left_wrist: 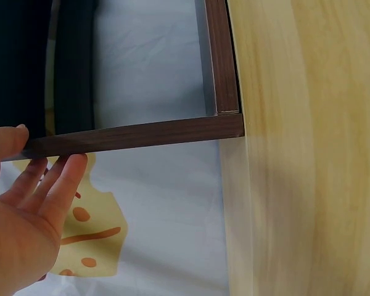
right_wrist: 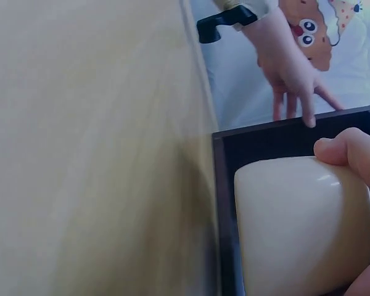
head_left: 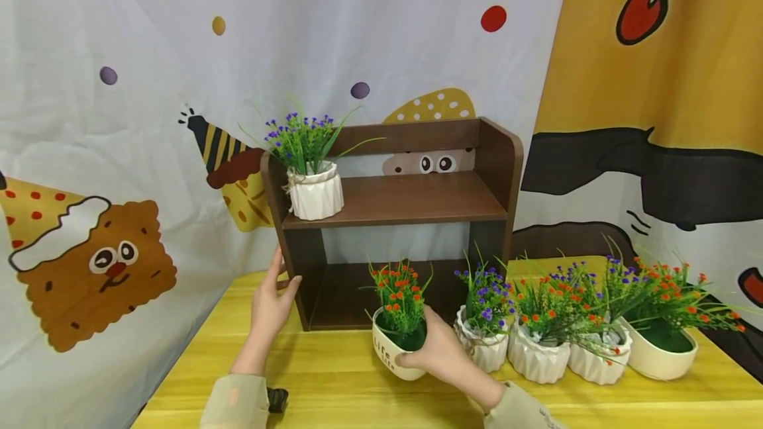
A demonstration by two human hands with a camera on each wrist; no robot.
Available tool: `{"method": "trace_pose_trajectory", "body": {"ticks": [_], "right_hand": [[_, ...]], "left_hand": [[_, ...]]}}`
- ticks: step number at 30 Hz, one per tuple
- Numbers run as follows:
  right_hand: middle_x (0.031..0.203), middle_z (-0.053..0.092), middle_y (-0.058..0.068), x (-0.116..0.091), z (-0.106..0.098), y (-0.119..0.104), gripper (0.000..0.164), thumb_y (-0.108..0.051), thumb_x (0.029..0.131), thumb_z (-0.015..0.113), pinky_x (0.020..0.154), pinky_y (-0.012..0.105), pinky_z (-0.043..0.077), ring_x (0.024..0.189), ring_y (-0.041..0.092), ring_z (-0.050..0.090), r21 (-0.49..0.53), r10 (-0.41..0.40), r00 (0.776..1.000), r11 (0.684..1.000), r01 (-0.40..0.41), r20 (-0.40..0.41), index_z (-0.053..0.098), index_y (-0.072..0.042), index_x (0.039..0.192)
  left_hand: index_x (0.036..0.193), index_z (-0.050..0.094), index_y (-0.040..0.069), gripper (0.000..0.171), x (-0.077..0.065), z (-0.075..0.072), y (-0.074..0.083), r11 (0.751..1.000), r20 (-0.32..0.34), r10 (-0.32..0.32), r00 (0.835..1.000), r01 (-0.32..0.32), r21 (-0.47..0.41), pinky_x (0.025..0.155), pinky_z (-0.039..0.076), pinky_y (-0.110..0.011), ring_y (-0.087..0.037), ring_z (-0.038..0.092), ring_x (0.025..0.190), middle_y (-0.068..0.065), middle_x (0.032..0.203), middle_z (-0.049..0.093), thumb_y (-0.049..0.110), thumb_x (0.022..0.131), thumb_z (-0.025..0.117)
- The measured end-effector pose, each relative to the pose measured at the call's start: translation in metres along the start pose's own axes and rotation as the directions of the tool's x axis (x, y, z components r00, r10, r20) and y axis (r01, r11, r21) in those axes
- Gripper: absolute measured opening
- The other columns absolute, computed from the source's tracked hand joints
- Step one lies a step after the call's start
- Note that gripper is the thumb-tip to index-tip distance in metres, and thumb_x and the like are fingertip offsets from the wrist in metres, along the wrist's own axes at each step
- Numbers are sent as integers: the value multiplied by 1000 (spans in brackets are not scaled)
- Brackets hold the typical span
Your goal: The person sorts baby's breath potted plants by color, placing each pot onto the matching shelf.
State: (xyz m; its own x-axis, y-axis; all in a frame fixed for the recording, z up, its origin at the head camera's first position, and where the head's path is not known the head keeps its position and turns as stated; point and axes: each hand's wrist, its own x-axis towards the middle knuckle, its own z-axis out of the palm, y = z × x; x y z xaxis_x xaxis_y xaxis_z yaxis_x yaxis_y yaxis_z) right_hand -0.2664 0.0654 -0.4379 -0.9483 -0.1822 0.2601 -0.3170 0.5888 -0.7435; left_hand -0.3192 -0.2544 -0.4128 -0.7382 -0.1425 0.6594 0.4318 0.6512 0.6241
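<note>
My right hand [head_left: 438, 349] grips a cream oval flowerpot [head_left: 387, 351] with "Life" lettering and orange-red artificial flowers. The pot is tilted in front of the lower level of a dark brown two-tier shelf [head_left: 417, 200]. In the right wrist view, the pot's smooth wall [right_wrist: 302, 222] fills the lower right, with my thumb at its rim. My left hand [head_left: 274, 300] pinches the front edge of the shelf's left side panel [left_wrist: 129, 134], thumb on one face and fingers on the other. A white ribbed pot [head_left: 317, 192] with purple flowers stands on the upper level, at the left.
Along the right of the yellow wood-grain table [head_left: 334, 382] stand several more pots: a white one [head_left: 485, 347] with purple flowers nearest my right hand, other white ribbed pots [head_left: 539, 356], and a cream pot [head_left: 664, 353] with orange flowers. A printed cartoon curtain [head_left: 167, 38] hangs behind.
</note>
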Motion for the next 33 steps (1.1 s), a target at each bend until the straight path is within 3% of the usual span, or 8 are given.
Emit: {"method": "trace_pose_trajectory", "body": {"ticks": [9, 19, 27, 33], "right_hand": [[126, 57, 22, -5, -12, -17, 109, -34, 52, 91, 92, 57, 47, 112, 39, 56, 17, -6, 1000, 1000, 5, 11, 40, 7, 139], [120, 61, 17, -10, -19, -27, 102, -32, 51, 91, 87, 56, 50, 106, 35, 59, 29, -37, 999, 999, 37, 24, 45, 1, 137], [129, 56, 17, -6, -16, -28, 104, -33, 55, 89, 91, 55, 48, 113, 35, 56, 70, -69, 995, 996, 63, 78, 41, 1, 141], [135, 51, 22, -2, -13, -29, 108, -34, 56, 88, 94, 56, 46, 118, 38, 53, 60, -68, 993, 996, 63, 91, 37, 6, 143]], "left_hand": [[155, 28, 22, 80, 1, -1, 0, 1000, 8, -4, 1000, 4, 15, 72, 57, -52, -42, 67, 85, -28, 121, 60, 4, 89, 69], [155, 28, 22, 80, 0, -1, 1, 1000, 4, 6, 1000, -6, 18, 71, 57, -52, -42, 68, 85, -29, 121, 60, 4, 89, 70], [154, 31, 19, 79, -2, -2, -1, 999, -35, 27, 999, -26, 21, 69, 57, -52, -42, 68, 81, -29, 117, 62, 0, 87, 70], [154, 31, 20, 80, -1, 0, -1, 999, -19, 49, 999, -49, 25, 67, 57, -51, -42, 68, 81, -29, 118, 61, 2, 87, 71]]}}
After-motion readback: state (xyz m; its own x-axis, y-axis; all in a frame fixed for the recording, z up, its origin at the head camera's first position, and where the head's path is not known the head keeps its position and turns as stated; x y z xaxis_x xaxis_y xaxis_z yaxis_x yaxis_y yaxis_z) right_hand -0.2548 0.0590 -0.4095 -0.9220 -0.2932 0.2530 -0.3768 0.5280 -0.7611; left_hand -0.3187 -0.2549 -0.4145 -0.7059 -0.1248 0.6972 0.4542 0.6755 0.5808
